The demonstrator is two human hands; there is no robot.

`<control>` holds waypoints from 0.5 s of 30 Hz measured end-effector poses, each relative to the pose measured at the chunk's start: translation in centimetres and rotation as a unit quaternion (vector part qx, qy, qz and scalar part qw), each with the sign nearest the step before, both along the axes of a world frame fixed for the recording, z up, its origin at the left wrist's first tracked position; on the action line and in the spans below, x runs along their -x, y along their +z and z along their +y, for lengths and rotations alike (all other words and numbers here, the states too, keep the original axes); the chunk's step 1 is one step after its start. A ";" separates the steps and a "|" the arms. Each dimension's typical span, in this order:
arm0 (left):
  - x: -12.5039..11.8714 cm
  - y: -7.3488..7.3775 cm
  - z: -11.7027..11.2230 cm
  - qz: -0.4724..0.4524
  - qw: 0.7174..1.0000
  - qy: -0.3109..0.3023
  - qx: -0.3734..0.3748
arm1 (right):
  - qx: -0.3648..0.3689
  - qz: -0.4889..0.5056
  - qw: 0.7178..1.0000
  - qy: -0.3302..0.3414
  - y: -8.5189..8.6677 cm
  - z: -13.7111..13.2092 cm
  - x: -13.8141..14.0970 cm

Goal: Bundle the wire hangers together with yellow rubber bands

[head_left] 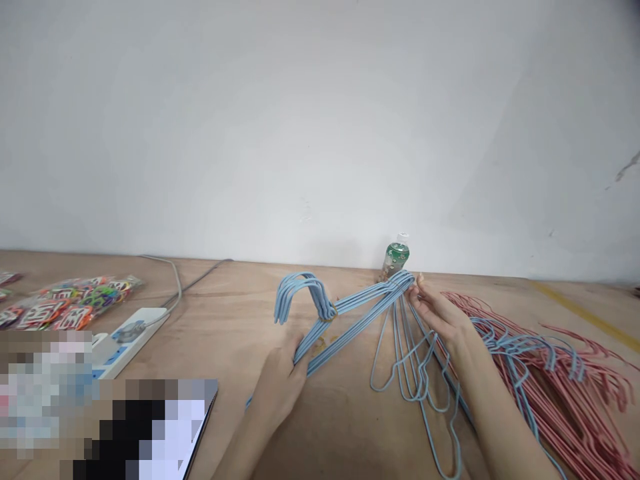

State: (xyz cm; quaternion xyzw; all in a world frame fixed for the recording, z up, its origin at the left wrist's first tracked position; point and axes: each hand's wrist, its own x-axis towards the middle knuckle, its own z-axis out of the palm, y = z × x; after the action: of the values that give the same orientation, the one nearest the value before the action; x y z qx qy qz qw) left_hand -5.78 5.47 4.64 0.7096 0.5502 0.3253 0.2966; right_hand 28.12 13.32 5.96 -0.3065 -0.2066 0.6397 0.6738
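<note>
A bundle of several blue clothes hangers [363, 325] is held tilted above the table, hooks grouped at the upper left. Something thin and yellowish [329, 313], like a rubber band, circles the necks of the hooks. My left hand [281, 377] is closed around the bundle's arms below the hooks; its fingertips are partly hidden. At the bundle's far right end, my right hand [434, 310] grips the hangers with bent fingers. Beneath it, several loose blue hangers [407, 390] spread over the table, partly behind my right forearm.
Right of my forearm lies a heap of pink hangers [565, 400], with more blue hangers [520, 343] on top. A green-labelled bottle [397, 257] stands near the wall. At left are a power strip [133, 339], cables [179, 280] and bagged colourful items [75, 303].
</note>
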 end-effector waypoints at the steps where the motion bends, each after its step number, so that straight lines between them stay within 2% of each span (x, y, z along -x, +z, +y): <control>1: 0.1 0.0 0.0 0.012 1.000 -0.007 -0.008 | -0.003 -0.009 1.000 0.006 -0.1 0.0 -0.1; 9: 0.6 -0.1 0.0 0.205 0.978 0.003 -0.042 | 0.008 -0.100 0.993 0.058 -0.5 -0.6 -1.6; 15: 0.6 -0.6 0.0 0.218 0.973 -0.046 -0.060 | 0.043 -0.160 0.982 0.088 -0.8 -1.2 -2.7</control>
State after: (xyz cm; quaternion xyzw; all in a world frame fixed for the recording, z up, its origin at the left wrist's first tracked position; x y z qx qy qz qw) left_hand -6.40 5.47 4.01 0.8047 0.5474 0.1814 0.1410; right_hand 30.85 12.15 5.15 -0.4145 -0.3106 0.6472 0.5594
